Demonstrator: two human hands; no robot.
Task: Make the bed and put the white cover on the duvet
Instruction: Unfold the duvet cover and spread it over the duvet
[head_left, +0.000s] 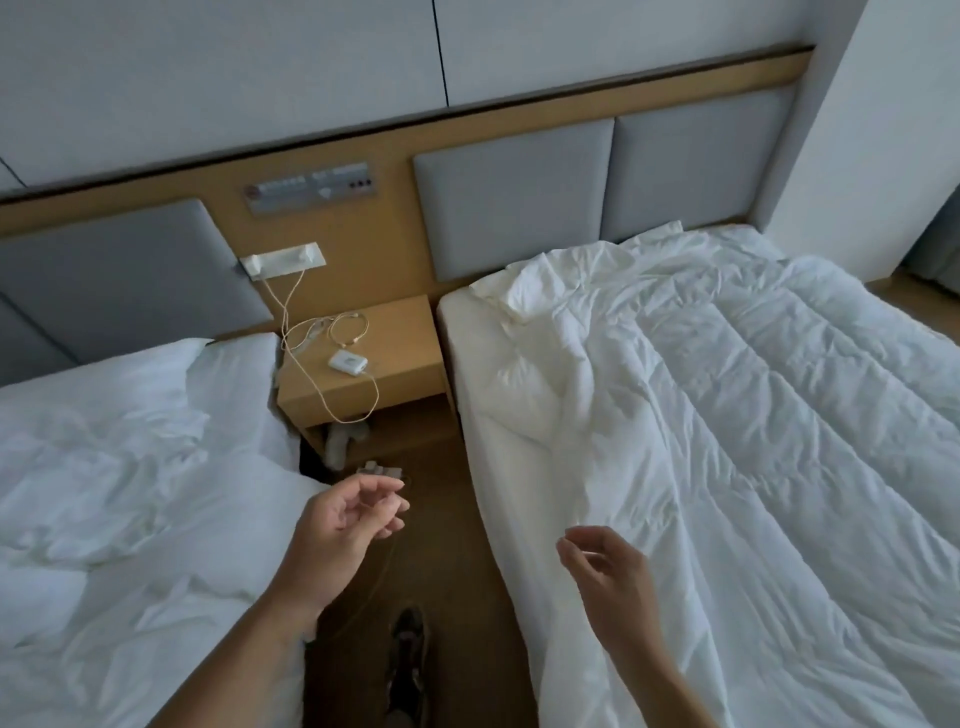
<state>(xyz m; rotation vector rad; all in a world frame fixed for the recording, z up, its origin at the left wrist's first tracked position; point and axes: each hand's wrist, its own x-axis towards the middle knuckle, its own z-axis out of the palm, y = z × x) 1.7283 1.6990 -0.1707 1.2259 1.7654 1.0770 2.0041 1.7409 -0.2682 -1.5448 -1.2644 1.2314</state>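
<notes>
A quilted white duvet (769, 415) lies spread and wrinkled over the right bed, its near edge hanging down the side. The left bed carries rumpled white bedding (130, 493), which may be the cover; I cannot tell. I stand in the aisle between the two beds. My left hand (348, 525) hovers over the aisle beside the left bed, fingers loosely curled and holding nothing. My right hand (605, 566) hangs just in front of the duvet's hanging edge, fingers relaxed, apart from the fabric.
A wooden nightstand (400, 384) stands between the beds with a white charger (347, 361) and cables on it. Grey padded headboards (514, 197) line the wall. My shoe (408, 654) is on the brown floor of the narrow aisle.
</notes>
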